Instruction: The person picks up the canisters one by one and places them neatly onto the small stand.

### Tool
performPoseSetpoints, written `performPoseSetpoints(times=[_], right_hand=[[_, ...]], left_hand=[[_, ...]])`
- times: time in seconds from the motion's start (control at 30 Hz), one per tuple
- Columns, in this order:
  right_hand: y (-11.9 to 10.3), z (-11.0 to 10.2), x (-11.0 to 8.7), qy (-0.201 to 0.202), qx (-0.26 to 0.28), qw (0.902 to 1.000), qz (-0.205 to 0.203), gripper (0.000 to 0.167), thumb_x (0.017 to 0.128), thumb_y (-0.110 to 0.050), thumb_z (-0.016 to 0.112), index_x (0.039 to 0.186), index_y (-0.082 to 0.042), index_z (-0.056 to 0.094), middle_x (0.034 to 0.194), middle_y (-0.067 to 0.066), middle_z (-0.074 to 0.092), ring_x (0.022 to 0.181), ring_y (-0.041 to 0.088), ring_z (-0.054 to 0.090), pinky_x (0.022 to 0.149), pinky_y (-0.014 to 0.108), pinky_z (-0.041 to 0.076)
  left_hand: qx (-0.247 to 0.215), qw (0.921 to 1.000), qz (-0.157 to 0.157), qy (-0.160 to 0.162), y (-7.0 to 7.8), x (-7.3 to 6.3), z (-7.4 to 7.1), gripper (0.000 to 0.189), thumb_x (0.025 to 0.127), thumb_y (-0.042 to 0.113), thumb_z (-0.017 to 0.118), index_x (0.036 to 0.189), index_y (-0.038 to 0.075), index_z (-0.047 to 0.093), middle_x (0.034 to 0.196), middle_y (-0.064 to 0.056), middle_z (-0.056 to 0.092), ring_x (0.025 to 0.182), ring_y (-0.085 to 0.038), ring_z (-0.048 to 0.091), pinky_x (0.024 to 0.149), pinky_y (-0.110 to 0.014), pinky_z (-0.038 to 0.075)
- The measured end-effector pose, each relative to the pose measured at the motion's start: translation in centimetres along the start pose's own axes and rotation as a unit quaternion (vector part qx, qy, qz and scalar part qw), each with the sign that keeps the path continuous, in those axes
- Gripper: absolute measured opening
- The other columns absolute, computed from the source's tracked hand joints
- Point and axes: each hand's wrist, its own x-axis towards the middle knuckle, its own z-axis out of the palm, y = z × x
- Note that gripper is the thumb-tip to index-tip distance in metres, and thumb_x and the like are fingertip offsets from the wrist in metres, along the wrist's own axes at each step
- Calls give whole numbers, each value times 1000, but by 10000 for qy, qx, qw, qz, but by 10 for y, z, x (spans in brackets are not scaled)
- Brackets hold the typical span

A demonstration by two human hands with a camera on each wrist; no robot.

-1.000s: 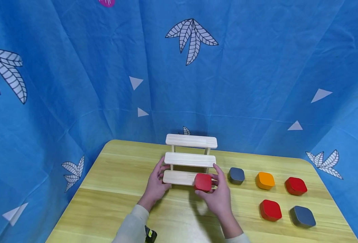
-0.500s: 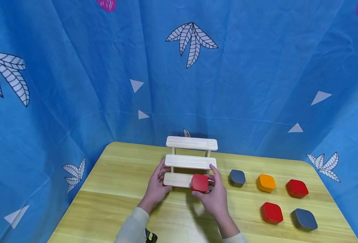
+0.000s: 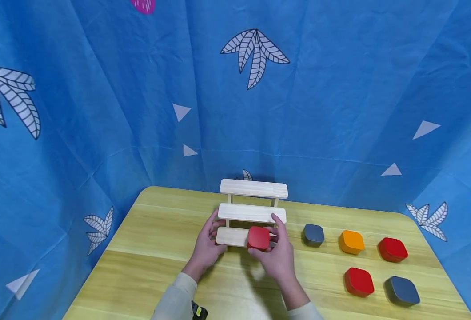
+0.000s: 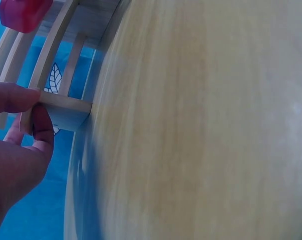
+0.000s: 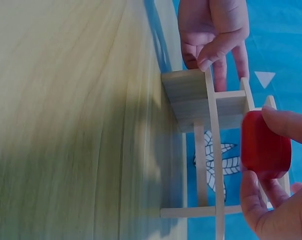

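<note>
A small three-step wooden display stand [image 3: 247, 212] stands near the table's back edge. My left hand [image 3: 205, 250] grips the left end of its lowest step, thumb on the front edge and fingers behind, as the left wrist view shows. Between the thumb and fingers of my right hand [image 3: 277, 258] is a red rounded-square block [image 3: 258, 237], which overlaps the right half of the lowest step in the head view. From the right wrist, the block [image 5: 265, 144] appears apart from that step's front edge. The right index finger reaches up to the middle step.
Right of the stand, on the wooden table [image 3: 147, 262], lie a dark blue block [image 3: 313, 235], an orange block [image 3: 352, 242] and a red block [image 3: 393, 249]. Nearer lie another red block [image 3: 359, 282] and dark blue block [image 3: 402, 290]. A blue patterned cloth [image 3: 235, 115] hangs behind.
My right hand has shifted left with the red block, along the front of the stand. The left hand keeps its grip, and the head view has tilted slightly.
</note>
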Motion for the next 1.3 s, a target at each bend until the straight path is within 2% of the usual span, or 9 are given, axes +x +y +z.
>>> performPoseSetpoints(times=[0.13, 0.4, 0.63, 0.93, 1.17, 1.3], right_hand=[[0, 2, 0, -21, -47, 10000, -9, 111, 62, -2, 94, 153, -22, 35, 127, 11, 58, 108, 32, 58, 82, 43, 56], [2, 4, 1, -24, -7, 10000, -17, 111, 62, -4, 94, 154, -22, 34, 126, 10, 58, 108, 32, 59, 83, 43, 56], [3, 9, 2, -54, 111, 9999, -56, 112, 62, -2, 94, 154, -24, 34, 126, 9, 58, 108, 31, 59, 83, 42, 56], [0, 17, 1, -152, 271, 9993, -190, 111, 62, 1, 93, 153, -23, 35, 125, 9, 59, 106, 31, 60, 82, 41, 56], [3, 22, 2, -145, 223, 9993, -250, 111, 62, 0, 93, 153, -22, 35, 123, 8, 61, 105, 30, 61, 81, 40, 56], [4, 25, 2, -141, 245, 9992, -276, 111, 62, 0, 94, 153, -22, 35, 122, 7, 61, 105, 29, 61, 82, 40, 56]], left_hand=[[30, 10000, 50, -9, 1, 0, 0, 108, 66, -32, 58, 159, 9, 23, 139, -22, 50, 117, -40, 50, 90, -45, 51], [-49, 9999, 91, -91, 0, 2, 2, 108, 67, -33, 57, 159, 11, 24, 139, -22, 49, 116, -40, 51, 86, -37, 52], [100, 9999, 110, 17, -31, 12, -1, 113, 67, -32, 59, 160, 21, 24, 141, -17, 49, 118, -36, 51, 86, -38, 52], [124, 9999, 79, 69, -34, 10, -3, 115, 68, -31, 60, 158, 33, 28, 140, -8, 52, 117, -31, 52, 84, -37, 53], [152, 9998, 76, 67, -33, 10, -2, 114, 68, -32, 59, 159, 28, 26, 141, -15, 50, 118, -34, 51, 85, -37, 52], [132, 9999, 29, 26, -24, 7, -1, 112, 68, -33, 59, 160, 21, 24, 141, -19, 49, 118, -37, 50, 86, -40, 52]])
